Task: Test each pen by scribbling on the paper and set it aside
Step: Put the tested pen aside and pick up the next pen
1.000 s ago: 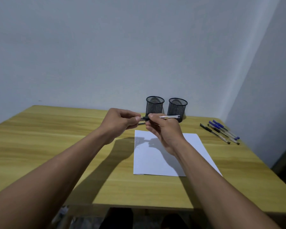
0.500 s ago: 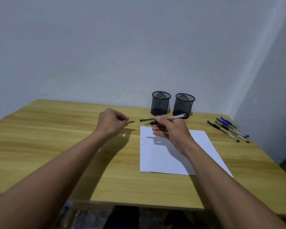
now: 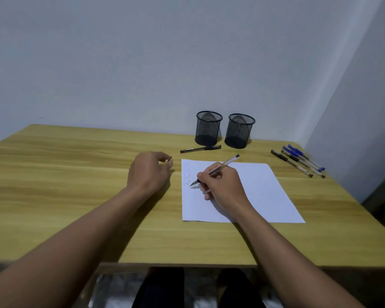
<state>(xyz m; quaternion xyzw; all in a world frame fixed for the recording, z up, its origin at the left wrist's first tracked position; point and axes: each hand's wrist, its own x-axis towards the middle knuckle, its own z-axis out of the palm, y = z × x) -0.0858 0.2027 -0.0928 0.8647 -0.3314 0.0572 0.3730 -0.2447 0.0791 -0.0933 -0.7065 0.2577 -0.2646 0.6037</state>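
Right hand: the right hand [image 3: 223, 187] is gripping a clear-barrelled pen [image 3: 226, 162] in a writing hold, with the fingers curled round it and the tip lying at the paper [image 3: 260, 192] near its left edge.
Left hand: the left hand [image 3: 148, 172] is resting on the bench [image 3: 65, 174] just left of the paper, apart from the right hand. It is pinching a small dark piece [image 3: 170, 159], probably the pen's cap.
Step in hand: the person appears to be scribbling with this pen, just below the faint marks [image 3: 186, 176] running down the sheet's left margin.
Next move: it is calling for a few short strokes, then recapping the pen and laying it aside.
Other pens: a black pen [image 3: 200, 149] is lying just in front of the left mesh cup [image 3: 208, 128]. A cluster of blue and black pens [image 3: 298, 162] is lying at the far right, well apart from the paper.
Cups: the right mesh cup [image 3: 239, 130] is standing beside the left one, and no pen is sticking out of either.
Hard to make out: whether the tip is actually touching the sheet, what the marks are showing, and which pens are already tested. The fingers are hiding most of the dark piece.
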